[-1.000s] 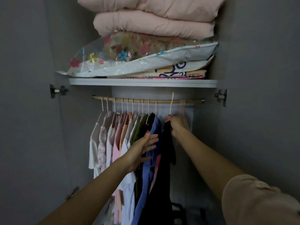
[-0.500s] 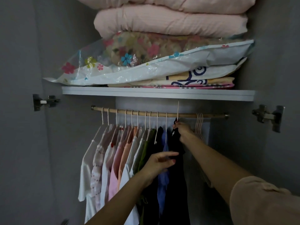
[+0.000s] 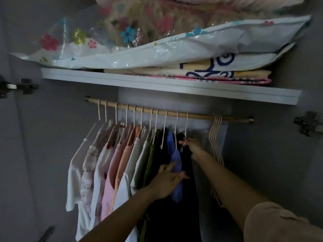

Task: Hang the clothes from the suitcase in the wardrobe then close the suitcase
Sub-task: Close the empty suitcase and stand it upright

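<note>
A wooden rail [image 3: 197, 116] runs across the wardrobe with several garments on pale hangers: white, pink, peach, green, dark and blue ones. The rightmost is a black garment [image 3: 189, 182] whose hanger hook sits over the rail. My right hand [image 3: 193, 145] grips that hanger at its neck, just under the rail. My left hand [image 3: 167, 182] lies with straight fingers against the blue shirt [image 3: 175, 159], pressing the hung clothes leftward. The suitcase is out of view.
Several empty pale hangers [image 3: 215, 137] hang bunched at the rail's right end. A white shelf [image 3: 166, 84] above carries a flowered plastic storage bag [image 3: 139, 41] and folded bedding. Door hinges [image 3: 307, 124] stick out at both sides.
The view has moved closer and tilted. The black garment's hanger hook went from above the rail to resting on it. My left hand shifted right onto the blue shirt.
</note>
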